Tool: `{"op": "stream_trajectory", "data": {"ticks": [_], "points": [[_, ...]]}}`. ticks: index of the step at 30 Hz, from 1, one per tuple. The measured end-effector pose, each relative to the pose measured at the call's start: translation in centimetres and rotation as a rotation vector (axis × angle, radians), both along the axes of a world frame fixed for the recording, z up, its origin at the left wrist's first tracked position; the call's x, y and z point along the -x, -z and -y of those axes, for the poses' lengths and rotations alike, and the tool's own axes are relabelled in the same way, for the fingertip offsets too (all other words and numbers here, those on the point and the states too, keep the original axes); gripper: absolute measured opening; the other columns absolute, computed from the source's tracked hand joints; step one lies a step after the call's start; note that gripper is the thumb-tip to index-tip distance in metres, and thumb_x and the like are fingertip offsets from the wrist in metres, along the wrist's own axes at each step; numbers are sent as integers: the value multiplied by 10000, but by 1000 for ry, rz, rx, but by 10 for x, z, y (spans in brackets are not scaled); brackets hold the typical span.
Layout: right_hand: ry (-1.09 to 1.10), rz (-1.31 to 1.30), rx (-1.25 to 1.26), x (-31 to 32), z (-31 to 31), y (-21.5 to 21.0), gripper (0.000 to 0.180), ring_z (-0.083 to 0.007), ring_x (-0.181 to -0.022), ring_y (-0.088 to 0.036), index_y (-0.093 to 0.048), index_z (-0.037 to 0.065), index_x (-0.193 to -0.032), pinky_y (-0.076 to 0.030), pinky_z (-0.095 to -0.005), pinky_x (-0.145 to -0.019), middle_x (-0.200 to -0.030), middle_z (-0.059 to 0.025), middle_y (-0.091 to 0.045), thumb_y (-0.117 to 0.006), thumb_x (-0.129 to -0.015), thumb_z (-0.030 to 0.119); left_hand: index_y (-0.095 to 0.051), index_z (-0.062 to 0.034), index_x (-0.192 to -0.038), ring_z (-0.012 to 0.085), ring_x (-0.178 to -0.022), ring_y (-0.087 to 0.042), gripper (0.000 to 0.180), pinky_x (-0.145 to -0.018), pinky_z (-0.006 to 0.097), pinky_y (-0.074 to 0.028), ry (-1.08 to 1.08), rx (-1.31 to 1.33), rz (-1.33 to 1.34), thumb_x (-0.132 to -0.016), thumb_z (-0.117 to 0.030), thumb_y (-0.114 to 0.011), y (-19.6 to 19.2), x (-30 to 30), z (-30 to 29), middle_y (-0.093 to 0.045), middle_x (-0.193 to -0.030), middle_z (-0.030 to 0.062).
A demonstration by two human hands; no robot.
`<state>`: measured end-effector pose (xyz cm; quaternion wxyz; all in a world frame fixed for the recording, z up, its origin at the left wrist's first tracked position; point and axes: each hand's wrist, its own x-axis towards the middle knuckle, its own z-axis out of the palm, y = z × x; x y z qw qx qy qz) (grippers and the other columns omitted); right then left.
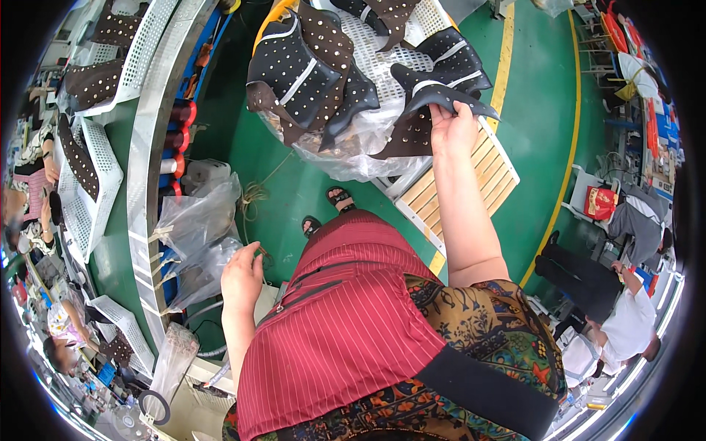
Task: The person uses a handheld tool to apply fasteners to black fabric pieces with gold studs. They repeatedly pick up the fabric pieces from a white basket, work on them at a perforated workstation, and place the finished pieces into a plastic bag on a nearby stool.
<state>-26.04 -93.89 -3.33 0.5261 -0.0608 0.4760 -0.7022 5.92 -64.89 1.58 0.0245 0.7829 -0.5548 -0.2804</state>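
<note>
My right hand (454, 131) is closed on the edge of a dark, dotted piece of sheet material (445, 95), which lifts at a pointed tip. The piece lies at the right side of a pile in a white perforated basket (379, 62). More such pieces, black with pale dots and white stripes (298, 77) or brown with dots (334, 70), drape over the basket's rim on the left. Clear plastic (353, 158) hangs below the rim. Lower left, my left hand (241, 279) hangs with its fingers loosely extended, nothing visible in it, apart from the pile.
A slatted wooden stand (463, 187) shows beside the basket. On my left runs a curved metal-edged line (143, 169), with thread spools (176, 140), plastic bags (198, 228) and white trays (95, 184) of dotted pieces. Other people (621, 316) work at both sides.
</note>
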Motion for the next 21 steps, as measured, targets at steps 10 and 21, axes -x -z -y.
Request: {"op": "stream_trajectory", "data": {"ticks": [10, 21], "points": [[164, -242, -160, 4, 82, 29, 327, -282, -983, -583, -364, -19, -1187, -530, -520, -822, -1119, -188, -509, -406, -862, -11, -607, -79, -1077, 324, -925, -612, 251, -807, 412, -485, 43, -68, -1, -832, -135, -595, 19, -6, 6, -642, -1020, 125], [95, -403, -342, 29, 83, 33, 403, -194, -911, -529, -476, 11, -1110, -425, -365, -728, -1078, -122, -533, -556, -892, 341, -601, -104, -1093, 331, -930, -614, 270, -799, 421, -491, 54, -140, -15, -830, -165, -595, 27, -1, -9, -640, -1030, 124]]}}
